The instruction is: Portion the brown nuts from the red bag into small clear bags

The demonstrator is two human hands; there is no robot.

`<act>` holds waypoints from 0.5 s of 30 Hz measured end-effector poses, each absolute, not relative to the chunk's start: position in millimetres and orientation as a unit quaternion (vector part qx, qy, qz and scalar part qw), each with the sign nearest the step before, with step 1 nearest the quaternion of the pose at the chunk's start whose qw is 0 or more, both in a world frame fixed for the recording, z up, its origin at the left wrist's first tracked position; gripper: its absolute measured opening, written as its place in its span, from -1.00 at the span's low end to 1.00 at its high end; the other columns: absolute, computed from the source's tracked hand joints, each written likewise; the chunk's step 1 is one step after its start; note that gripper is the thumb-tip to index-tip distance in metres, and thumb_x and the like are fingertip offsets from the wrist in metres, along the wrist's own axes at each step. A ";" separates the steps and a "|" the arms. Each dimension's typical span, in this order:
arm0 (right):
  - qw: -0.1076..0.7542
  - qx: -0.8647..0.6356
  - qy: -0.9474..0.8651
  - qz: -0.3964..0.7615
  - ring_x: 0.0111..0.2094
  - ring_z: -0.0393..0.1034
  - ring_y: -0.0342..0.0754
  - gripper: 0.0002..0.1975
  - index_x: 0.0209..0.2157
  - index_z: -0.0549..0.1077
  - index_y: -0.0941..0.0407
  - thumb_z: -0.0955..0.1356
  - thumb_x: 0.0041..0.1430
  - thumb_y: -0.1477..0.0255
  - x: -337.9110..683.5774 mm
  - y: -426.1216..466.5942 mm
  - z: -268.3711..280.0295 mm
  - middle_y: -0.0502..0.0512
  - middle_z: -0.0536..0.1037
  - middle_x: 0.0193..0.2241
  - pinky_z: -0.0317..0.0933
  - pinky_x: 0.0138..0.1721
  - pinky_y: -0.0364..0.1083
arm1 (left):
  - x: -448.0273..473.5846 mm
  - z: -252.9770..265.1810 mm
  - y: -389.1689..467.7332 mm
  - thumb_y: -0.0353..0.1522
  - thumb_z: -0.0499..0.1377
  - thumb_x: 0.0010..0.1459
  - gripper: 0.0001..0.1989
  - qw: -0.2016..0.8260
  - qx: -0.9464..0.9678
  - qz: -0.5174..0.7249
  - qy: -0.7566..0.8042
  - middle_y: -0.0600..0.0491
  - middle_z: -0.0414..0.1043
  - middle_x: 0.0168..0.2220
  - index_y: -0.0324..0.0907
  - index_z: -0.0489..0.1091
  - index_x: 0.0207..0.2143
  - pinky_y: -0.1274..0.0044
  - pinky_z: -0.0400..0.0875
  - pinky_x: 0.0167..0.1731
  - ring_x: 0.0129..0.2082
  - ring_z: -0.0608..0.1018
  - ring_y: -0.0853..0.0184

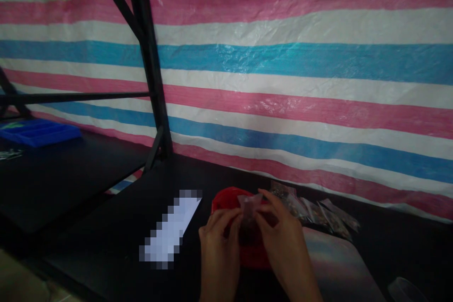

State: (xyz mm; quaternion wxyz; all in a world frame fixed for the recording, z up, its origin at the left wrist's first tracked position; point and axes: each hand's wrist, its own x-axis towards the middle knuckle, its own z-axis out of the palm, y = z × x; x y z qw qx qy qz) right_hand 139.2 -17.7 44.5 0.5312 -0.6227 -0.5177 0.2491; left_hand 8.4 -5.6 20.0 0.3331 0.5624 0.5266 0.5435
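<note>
Between both hands, above a red tray (226, 194), is a small clear plastic bag (249, 204). My left hand (221, 236) pinches its left edge with thumb and fingertips. On the other edge, my right hand (281, 229) has thumb and fingers closed on the plastic, with the index finger raised along the top. Darker contents seem to sit low in the bag, but they are too dim to make out. The hands and bag hide much of the tray's inside.
Several filled plastic bags (318, 212) lie behind my right hand. A shiny flat sheet (339, 259) and a clear round lid or cup (405, 289) are at right. Left are a blurred-out white paper (173, 231), a black metal post (150, 71) and a blue compartment tray (42, 133).
</note>
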 end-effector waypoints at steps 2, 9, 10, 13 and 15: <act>0.544 -0.612 -0.514 0.258 -0.18 0.69 0.14 -0.54 0.13 0.55 0.00 0.38 0.18 0.36 138.1 -17.8 44.8 0.09 0.76 -0.22 0.54 -0.10 0.07 | 8.0 22.0 -6.4 -0.16 0.15 0.18 -0.71 0.329 0.563 0.542 0.530 -0.05 0.69 -0.14 -0.01 0.66 -0.28 0.10 0.36 0.04 -0.09 0.64 -0.01; 0.568 -0.595 -0.496 0.279 -0.23 0.69 0.12 -0.58 0.09 0.56 -0.01 0.39 0.19 0.33 133.6 -18.8 41.6 0.10 0.75 -0.23 0.56 -0.15 0.04 | 6.9 26.3 -9.8 -0.18 0.10 0.20 -0.69 0.313 0.578 0.523 0.543 -0.04 0.70 -0.12 0.00 0.65 -0.26 0.08 0.34 0.05 -0.07 0.64 -0.03; 0.566 -0.596 -0.497 0.279 -0.24 0.69 0.13 -0.58 0.10 0.55 0.00 0.39 0.20 0.32 134.6 -18.9 40.6 0.11 0.75 -0.24 0.56 -0.16 0.05 | 6.7 25.3 -9.5 -0.16 0.11 0.19 -0.68 0.311 0.568 0.526 0.552 -0.04 0.70 -0.12 -0.01 0.65 -0.24 0.08 0.35 0.04 -0.08 0.64 -0.04; 0.564 -0.600 -0.501 0.266 -0.22 0.68 0.13 -0.58 0.11 0.54 0.02 0.39 0.22 0.28 140.4 -19.0 37.7 0.13 0.74 -0.23 0.55 -0.14 0.07 | 6.7 22.8 -8.3 -0.13 0.13 0.18 -0.67 0.317 0.556 0.524 0.561 -0.05 0.70 -0.14 -0.01 0.65 -0.22 0.08 0.37 0.01 -0.12 0.63 -0.05; 0.569 -0.607 -0.496 0.248 -0.21 0.68 0.14 -0.58 0.11 0.52 0.03 0.39 0.22 0.29 144.9 -18.8 36.5 0.12 0.73 -0.24 0.54 -0.13 0.07 | 7.4 23.3 -7.7 -0.12 0.14 0.17 -0.68 0.330 0.560 0.521 0.554 -0.05 0.70 -0.15 -0.02 0.65 -0.23 0.08 0.37 0.03 -0.12 0.64 -0.05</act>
